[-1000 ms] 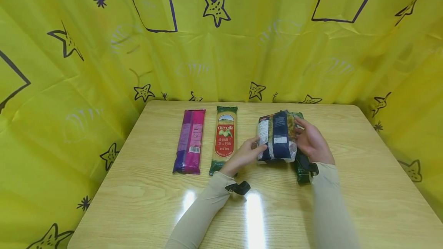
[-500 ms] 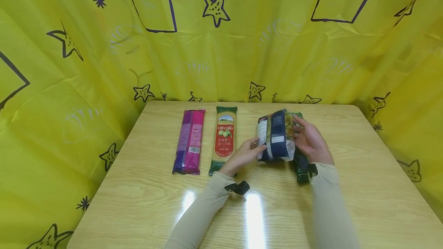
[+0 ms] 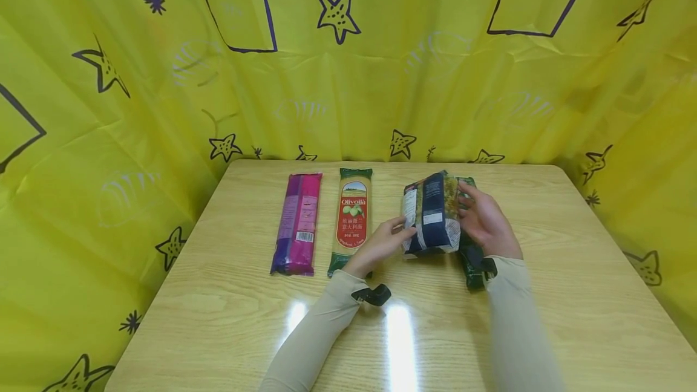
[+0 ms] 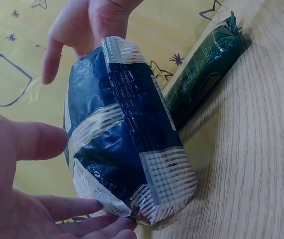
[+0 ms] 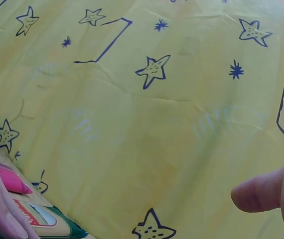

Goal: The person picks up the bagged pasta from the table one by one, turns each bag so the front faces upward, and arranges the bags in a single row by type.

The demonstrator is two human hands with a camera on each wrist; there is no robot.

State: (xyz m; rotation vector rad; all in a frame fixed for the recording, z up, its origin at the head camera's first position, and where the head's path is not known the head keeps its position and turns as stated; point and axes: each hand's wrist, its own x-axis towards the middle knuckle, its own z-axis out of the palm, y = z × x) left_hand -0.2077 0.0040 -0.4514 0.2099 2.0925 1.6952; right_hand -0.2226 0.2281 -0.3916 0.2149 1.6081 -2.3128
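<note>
Two hands on one bag: your left hand has its lower left edge between thumb and fingers, thumb on one face and fingertips tucked round the other. Your right hand is on the far side, fingers loose and touching the bag, thumb sticking out away from it in the left wrist view. Can't see how far those fingers go behind.

The navy bag itself is right of centre on the table, tilted, overlapping the green pack, which is partly hidden by the bag and your right wrist. Honestly can't tell if those two touch or whether the bag's bottom is on the wood.

Over to your left you've got the Olivoilà spaghetti lying flat, its lower end partly behind your left wrist, then the pink and purple pack, barcode side up, just beside it. Yellow curtain with starfish doodles hangs behind everything.
</note>
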